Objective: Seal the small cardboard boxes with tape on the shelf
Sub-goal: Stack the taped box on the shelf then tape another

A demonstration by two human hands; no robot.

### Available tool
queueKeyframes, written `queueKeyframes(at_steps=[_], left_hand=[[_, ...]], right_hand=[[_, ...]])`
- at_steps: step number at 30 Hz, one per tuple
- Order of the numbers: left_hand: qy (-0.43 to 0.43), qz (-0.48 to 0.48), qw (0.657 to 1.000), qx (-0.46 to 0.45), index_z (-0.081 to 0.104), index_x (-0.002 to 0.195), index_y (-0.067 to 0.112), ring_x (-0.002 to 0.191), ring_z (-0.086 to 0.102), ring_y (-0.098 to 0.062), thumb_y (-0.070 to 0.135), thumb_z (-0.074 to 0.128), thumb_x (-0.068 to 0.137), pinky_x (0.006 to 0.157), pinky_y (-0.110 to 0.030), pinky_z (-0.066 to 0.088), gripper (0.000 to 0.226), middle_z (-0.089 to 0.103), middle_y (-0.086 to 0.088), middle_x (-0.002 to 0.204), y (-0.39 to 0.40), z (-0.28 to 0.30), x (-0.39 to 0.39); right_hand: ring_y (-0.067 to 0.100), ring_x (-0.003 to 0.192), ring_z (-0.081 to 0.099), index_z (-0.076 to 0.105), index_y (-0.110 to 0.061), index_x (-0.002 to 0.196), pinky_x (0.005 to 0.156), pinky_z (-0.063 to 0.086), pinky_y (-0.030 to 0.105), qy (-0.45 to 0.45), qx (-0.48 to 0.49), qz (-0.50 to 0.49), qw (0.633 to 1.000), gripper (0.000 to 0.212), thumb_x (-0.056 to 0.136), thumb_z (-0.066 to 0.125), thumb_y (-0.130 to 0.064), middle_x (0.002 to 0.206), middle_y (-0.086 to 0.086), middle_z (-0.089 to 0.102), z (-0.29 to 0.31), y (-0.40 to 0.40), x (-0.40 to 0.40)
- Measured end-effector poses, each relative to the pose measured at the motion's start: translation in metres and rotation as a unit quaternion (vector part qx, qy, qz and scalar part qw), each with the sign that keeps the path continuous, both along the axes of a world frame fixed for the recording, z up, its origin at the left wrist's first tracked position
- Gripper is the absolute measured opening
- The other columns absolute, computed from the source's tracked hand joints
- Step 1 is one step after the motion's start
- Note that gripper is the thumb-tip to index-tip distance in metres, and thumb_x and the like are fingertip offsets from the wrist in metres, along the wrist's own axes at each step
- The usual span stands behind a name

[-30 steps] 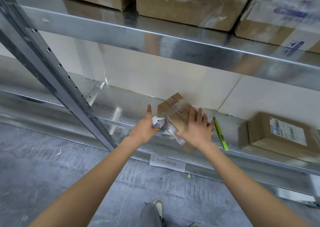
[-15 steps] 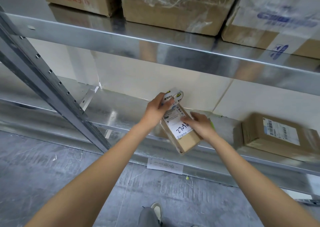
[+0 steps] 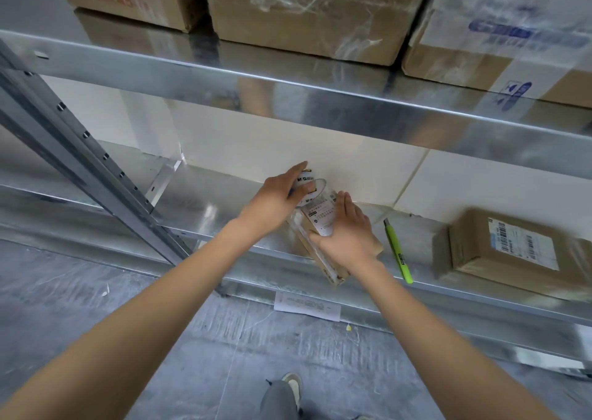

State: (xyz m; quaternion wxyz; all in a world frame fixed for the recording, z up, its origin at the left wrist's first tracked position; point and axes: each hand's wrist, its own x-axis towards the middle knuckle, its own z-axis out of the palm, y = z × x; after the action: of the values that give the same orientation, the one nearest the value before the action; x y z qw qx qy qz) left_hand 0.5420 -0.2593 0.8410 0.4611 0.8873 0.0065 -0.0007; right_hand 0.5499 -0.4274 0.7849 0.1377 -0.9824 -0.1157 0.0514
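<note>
- Where the small box (image 3: 323,259) overhangs the front lip of the metal shelf (image 3: 205,208), right hand (image 3: 347,237) lies flat on it, fingers together.
- Left hand (image 3: 277,200) grips clear tape roll (image 3: 309,185) at the box's far end; bare shelf to its left.
- White printed label under tape, unreadable.
- Green utility knife (image 3: 397,251) just right; labelled parcel (image 3: 506,249) farther right.

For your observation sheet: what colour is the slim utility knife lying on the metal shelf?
Bright lime green slim utility knife, clearest in the head view.

Head view, angled down, near shelf (image 3: 205,201)
</note>
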Motion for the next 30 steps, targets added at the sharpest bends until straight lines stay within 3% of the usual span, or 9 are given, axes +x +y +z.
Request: queueKeyframes(at_steps=[2,5,8,11,17,20,23,27,30], left_hand=[[-0.011,0.0,0.995,0.098,0.033,0.15,0.019,0.109,0.059,-0.027,0.038,0.049,0.1,0.09,-0.032,0.047,0.056,0.066,-0.012,0.12,0.016,-0.002,-0.011],[-0.016,-0.024,0.978,0.206,0.027,0.151,0.034,0.095,0.063,-0.033,0.048,0.038,0.1,0.076,-0.04,0.051,0.054,0.069,-0.012,0.102,0.026,-0.019,-0.029],[0.003,-0.02,0.986,0.167,0.033,0.149,0.034,0.089,0.062,-0.039,0.037,0.034,0.104,0.074,-0.044,0.05,0.045,0.067,-0.021,0.094,0.022,-0.039,-0.034],[0.026,0.001,0.992,0.121,0.038,0.147,0.031,0.098,0.061,-0.038,0.035,0.033,0.105,0.084,-0.043,0.048,0.043,0.067,-0.022,0.105,0.022,-0.047,-0.034],[0.061,-0.023,0.992,0.109,0.037,0.148,0.031,0.111,0.059,-0.034,0.033,0.033,0.106,0.092,-0.037,0.046,0.043,0.064,-0.012,0.126,0.025,-0.04,-0.031],[0.063,-0.018,0.993,0.103,0.037,0.148,0.03,0.106,0.059,-0.036,0.033,0.033,0.106,0.088,-0.037,0.047,0.043,0.067,-0.017,0.116,0.023,-0.04,-0.029],[0.063,-0.006,0.994,0.093,0.038,0.148,0.031,0.1,0.06,-0.038,0.034,0.034,0.105,0.086,-0.037,0.048,0.043,0.068,-0.021,0.106,0.02,-0.044,-0.031],[0.064,0.004,0.995,0.07,0.04,0.146,0.034,0.106,0.061,-0.035,0.036,0.035,0.105,0.092,-0.039,0.048,0.042,0.068,-0.014,0.118,0.022,-0.054,-0.03],[0.064,0.006,0.996,0.066,0.042,0.145,0.034,0.103,0.061,-0.035,0.035,0.035,0.105,0.089,-0.037,0.048,0.041,0.068,-0.014,0.113,0.021,-0.051,-0.029]], right_hand=[[0.021,0.145,0.021,0.008,-0.006,0.154,0.115,0.021,0.035,0.007,-0.007,0.0,1.0,0.111,0.077,0.052,-0.073,0.162,0.007,0.014,0.002,0.0,0.0],[0.021,0.145,0.021,0.007,-0.007,0.154,0.115,0.022,0.036,0.01,-0.009,-0.003,1.0,0.113,0.076,0.049,-0.077,0.161,0.007,0.014,0.001,0.0,-0.001],[0.022,0.145,0.023,0.009,-0.006,0.154,0.115,0.022,0.037,0.006,-0.006,-0.011,1.0,0.115,0.074,0.049,-0.08,0.161,0.008,0.016,0.0,0.001,0.0],[0.021,0.146,0.02,0.007,-0.005,0.154,0.116,0.021,0.037,0.012,-0.012,-0.015,1.0,0.116,0.074,0.049,-0.079,0.161,0.01,0.013,0.001,0.002,0.001],[0.018,0.148,-0.017,-0.019,-0.006,0.151,0.117,-0.006,0.049,0.078,-0.076,0.059,0.992,0.132,0.069,0.053,-0.082,0.16,0.006,-0.021,0.013,0.001,0.016],[0.018,0.147,-0.019,-0.018,-0.006,0.151,0.12,-0.006,0.046,0.091,-0.094,0.121,0.984,0.127,0.074,0.057,-0.074,0.16,0.008,-0.022,0.018,0.003,0.031],[0.017,0.148,-0.016,-0.01,-0.004,0.153,0.121,-0.006,0.04,0.038,-0.096,0.162,0.981,0.1,0.091,0.042,-0.064,0.161,0.007,-0.015,0.014,0.003,0.031],[0.021,0.15,-0.005,0.005,-0.002,0.153,0.12,-0.006,0.032,-0.024,-0.081,0.207,0.975,0.075,0.1,0.032,-0.048,0.162,0.012,0.0,0.002,0.007,0.019],[0.025,0.15,0.002,0.012,-0.002,0.153,0.121,-0.002,0.033,-0.031,-0.076,0.231,0.97,0.079,0.09,0.001,-0.049,0.161,0.013,0.008,-0.003,0.01,0.016]])
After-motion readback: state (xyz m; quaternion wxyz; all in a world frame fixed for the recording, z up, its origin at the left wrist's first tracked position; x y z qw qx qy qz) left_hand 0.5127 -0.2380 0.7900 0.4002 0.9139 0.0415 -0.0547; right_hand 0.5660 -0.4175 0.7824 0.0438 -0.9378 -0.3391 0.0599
